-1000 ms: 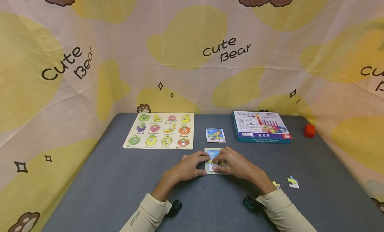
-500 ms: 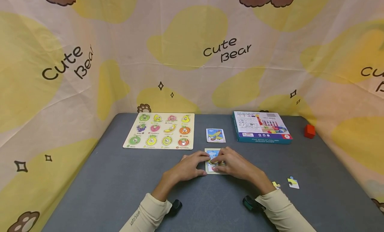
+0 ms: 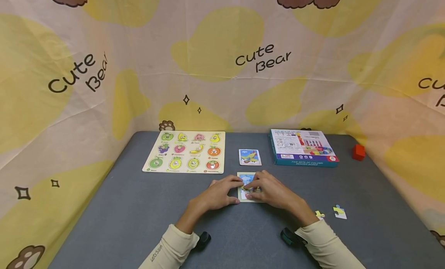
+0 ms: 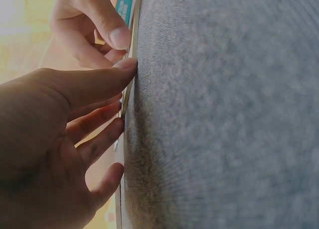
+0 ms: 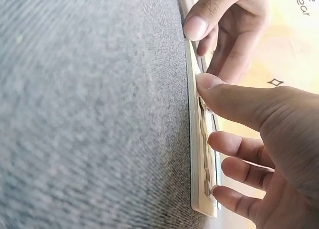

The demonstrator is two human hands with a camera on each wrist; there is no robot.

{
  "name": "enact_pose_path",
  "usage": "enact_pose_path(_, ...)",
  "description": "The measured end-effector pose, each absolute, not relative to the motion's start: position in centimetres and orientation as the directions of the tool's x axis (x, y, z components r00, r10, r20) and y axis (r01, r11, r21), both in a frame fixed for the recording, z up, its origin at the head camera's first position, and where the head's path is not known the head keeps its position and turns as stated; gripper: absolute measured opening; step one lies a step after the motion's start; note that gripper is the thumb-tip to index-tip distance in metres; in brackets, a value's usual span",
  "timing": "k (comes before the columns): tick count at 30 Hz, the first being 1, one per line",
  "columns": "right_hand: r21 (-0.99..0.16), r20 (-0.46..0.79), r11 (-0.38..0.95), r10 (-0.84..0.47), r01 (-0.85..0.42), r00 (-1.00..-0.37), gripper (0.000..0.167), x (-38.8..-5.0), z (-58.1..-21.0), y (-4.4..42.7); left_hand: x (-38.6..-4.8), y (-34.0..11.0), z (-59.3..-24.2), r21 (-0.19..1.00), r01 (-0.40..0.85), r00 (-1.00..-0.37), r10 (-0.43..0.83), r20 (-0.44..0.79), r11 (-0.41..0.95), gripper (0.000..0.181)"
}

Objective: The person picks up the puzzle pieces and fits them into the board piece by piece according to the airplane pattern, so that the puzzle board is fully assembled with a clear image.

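Near the middle of the table, a small pale puzzle board with a blue sky picture lies flat. My left hand holds it at its left side, the thumb at the near corner and a fingertip higher up. From the right, my right hand covers much of the picture, its thumb and fingertips resting on the puzzle surface. The right wrist view shows several raised pieces beneath the spread fingers of my right hand; no piece is visibly pinched. Behind the board lies an airplane picture card.
Two loose puzzle pieces lie to the right, one in full view and another partly behind my right sleeve. A fruit board is at the back left. A flat box and a red block stand at the back right.
Both hands stay at the puzzle board; my right fingertips and wrist have shifted only very slightly. The board, card and loose pieces have kept their places.
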State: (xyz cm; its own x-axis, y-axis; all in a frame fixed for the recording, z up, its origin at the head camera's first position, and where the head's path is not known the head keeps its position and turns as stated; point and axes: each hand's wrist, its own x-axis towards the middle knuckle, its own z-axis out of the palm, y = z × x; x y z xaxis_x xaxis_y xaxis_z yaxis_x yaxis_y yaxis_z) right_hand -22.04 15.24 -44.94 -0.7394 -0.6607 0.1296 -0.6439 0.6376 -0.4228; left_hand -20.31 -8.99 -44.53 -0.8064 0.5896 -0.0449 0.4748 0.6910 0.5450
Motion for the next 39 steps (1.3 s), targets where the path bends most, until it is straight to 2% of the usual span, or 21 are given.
enact_pose_path(12,-0.502,0.096,0.620,-0.652,-0.602,-0.752,0.020,-22.27,-44.83,15.69,-20.44,-8.97,-44.64,0.544,0.474,-0.808,0.588,-0.044,0.692,0.055)
enact_pose_path(25,-0.485,0.089,0.633,-0.651,-0.604,-0.754,0.028,-22.21,-44.91,15.60,-20.51,-9.04,-44.78,0.547,0.477,-0.806,0.590,-0.039,0.688,0.055)
enact_pose_path(39,-0.468,0.099,0.650,-0.634,-0.599,-0.767,0.024,-21.97,-44.87,15.14,-20.48,-9.14,-44.79,0.552,0.486,-0.801,0.597,-0.029,0.678,0.055)
